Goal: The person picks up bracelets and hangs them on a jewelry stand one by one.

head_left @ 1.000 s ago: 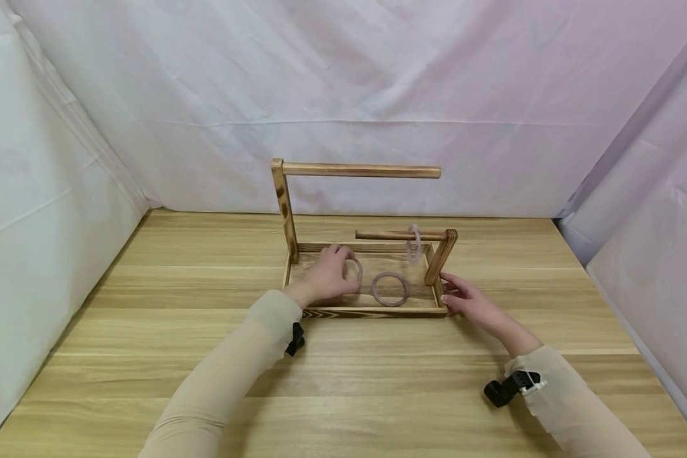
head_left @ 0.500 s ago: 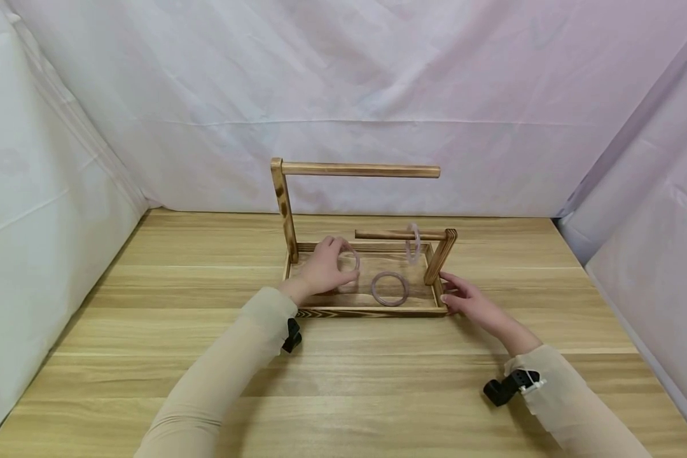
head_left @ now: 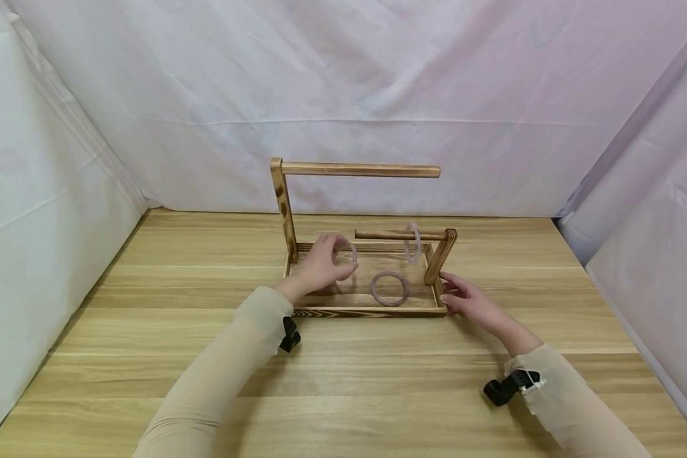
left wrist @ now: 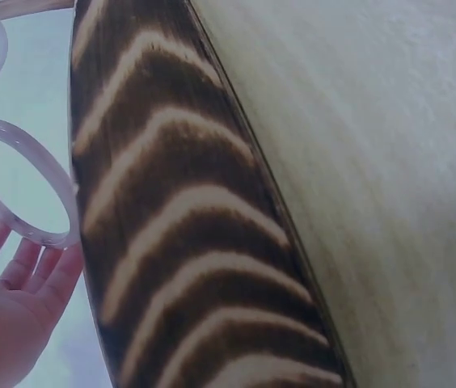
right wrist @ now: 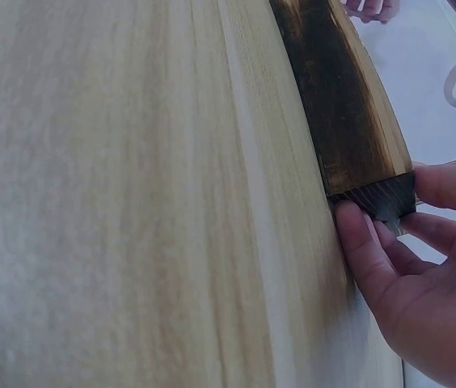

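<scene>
My left hand (head_left: 319, 264) pinches a translucent pale-lilac bangle (left wrist: 48, 168) between thumb and fingers, holding it upright over the left part of a wooden jewellery stand's tray (head_left: 372, 312). A second, darker mauve bangle (head_left: 390, 274) lies flat on the tray floor to the right. A third, pale bangle (head_left: 416, 245) hangs on the stand's lower bar (head_left: 383, 235), near its post. With thumb and fingers, my right hand (head_left: 471, 303) grips the stand's front right corner, a dark scorched wood end (right wrist: 377, 196) in the right wrist view.
The stand's taller left post (head_left: 284, 210) carries a long upper bar (head_left: 360, 170) with a free right end. The lower bar's free end points left, close to my left hand. Wood-grain table (head_left: 378, 388) surrounds the stand, and white cloth (head_left: 343, 76) hangs behind it.
The left hand has lifted the bangle slightly off the tray and drawn it a little left and back. The right hand and the stand have stayed put.
</scene>
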`<act>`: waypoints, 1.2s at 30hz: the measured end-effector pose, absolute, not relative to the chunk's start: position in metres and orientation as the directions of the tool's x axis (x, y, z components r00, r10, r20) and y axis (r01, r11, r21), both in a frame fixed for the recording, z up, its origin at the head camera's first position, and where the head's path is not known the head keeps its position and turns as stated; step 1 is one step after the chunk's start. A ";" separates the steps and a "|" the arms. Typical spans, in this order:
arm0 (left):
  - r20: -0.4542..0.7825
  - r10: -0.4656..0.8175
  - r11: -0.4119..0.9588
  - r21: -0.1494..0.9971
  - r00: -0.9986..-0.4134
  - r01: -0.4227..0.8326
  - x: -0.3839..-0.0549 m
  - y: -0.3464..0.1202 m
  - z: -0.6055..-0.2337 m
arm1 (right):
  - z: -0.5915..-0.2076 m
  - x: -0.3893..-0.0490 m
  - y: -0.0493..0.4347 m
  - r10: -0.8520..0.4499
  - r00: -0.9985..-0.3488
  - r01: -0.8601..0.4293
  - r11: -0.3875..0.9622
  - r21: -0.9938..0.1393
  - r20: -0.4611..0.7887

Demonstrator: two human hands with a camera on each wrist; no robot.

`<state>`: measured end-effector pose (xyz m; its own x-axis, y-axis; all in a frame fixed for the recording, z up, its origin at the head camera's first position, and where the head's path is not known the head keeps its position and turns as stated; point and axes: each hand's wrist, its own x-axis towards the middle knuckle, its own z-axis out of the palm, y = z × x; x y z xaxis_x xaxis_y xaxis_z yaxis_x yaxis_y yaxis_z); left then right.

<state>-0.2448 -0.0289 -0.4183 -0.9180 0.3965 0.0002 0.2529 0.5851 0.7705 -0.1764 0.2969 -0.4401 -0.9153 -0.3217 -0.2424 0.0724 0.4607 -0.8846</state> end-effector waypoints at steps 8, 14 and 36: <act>0.017 0.380 0.560 0.791 -0.925 0.245 -0.245 -0.030 -0.416 | -0.442 -0.177 0.298 -0.324 -0.916 0.072 0.448 -0.891 -0.237; 0.051 0.380 0.544 0.795 -0.924 0.267 -0.246 -0.032 -0.415 | -0.441 -0.176 0.297 -0.326 -0.916 0.071 0.447 -0.892 -0.236; 0.093 0.332 0.489 0.834 -0.939 0.256 -0.247 -0.033 -0.409 | -0.440 -0.176 0.296 -0.323 -0.919 0.056 0.463 -0.885 -0.227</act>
